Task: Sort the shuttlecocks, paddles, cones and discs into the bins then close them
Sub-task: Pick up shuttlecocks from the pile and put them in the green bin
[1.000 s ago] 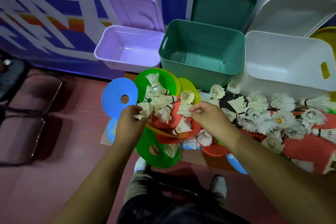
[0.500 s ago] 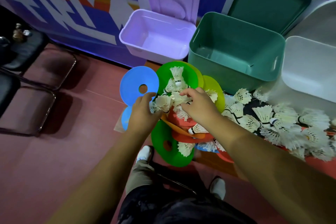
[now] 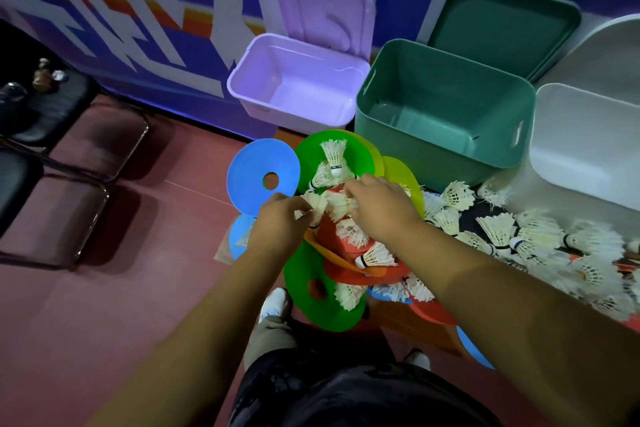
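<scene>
While both arms reach down over the heap at the person's feet, the left hand [image 3: 280, 224] has its fingers curled round a bunch of white shuttlecocks [image 3: 313, 206], with feathers poking out past the knuckles. The right hand [image 3: 381, 206] sits just beside it, fingers bent down and closed on the feathers of the same cluster, so the two hands nearly meet above a red disc [image 3: 332, 236].

From where I stand, a single shuttlecock [image 3: 334, 156] lies on the green disc [image 3: 308, 158] just beyond the hands, its feathers pointing toward the bins. Another shuttlecock [image 3: 375, 256] lies on its side on the red and orange discs under the right forearm. A blue disc [image 3: 249, 166] with a centre hole lies left of the green one, near the left hand. A loose spread of shuttlecocks [image 3: 519, 236] covers the floor to the right.

Along the wall three bins stand open: a purple bin [image 3: 239, 80], a green bin [image 3: 450, 87] and a white bin [image 3: 585, 135]. A purple lid [image 3: 322, 7] and a green lid [image 3: 502, 24] are propped up behind their bins. Metal-framed chairs [image 3: 52, 184] stand at the left.
</scene>
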The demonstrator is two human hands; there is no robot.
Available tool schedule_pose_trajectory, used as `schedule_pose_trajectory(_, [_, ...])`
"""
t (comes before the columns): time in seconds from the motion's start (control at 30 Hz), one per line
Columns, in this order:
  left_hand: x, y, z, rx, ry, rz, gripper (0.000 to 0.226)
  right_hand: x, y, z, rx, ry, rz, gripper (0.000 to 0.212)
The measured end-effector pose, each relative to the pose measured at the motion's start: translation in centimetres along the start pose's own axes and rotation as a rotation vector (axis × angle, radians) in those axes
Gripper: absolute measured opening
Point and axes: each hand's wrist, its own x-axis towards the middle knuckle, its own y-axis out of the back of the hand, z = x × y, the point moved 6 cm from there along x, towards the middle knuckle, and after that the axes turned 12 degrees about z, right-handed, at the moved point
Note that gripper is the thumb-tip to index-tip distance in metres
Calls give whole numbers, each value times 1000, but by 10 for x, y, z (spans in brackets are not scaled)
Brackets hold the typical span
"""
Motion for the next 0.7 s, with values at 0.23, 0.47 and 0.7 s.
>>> schedule_pose_trajectory(0.23, [3, 22, 24, -22, 8, 62, 8, -10, 19, 11, -26, -33, 2, 27])
schedule_pose_trajectory(0.47, [5, 35, 55, -81, -41, 82, 11, -18, 50, 48, 205, -326, 135, 20])
schedule_pose_trajectory(0.7, [13, 34, 98, -125, -75, 40, 19, -42, 89, 86, 461, -553, 329, 12])
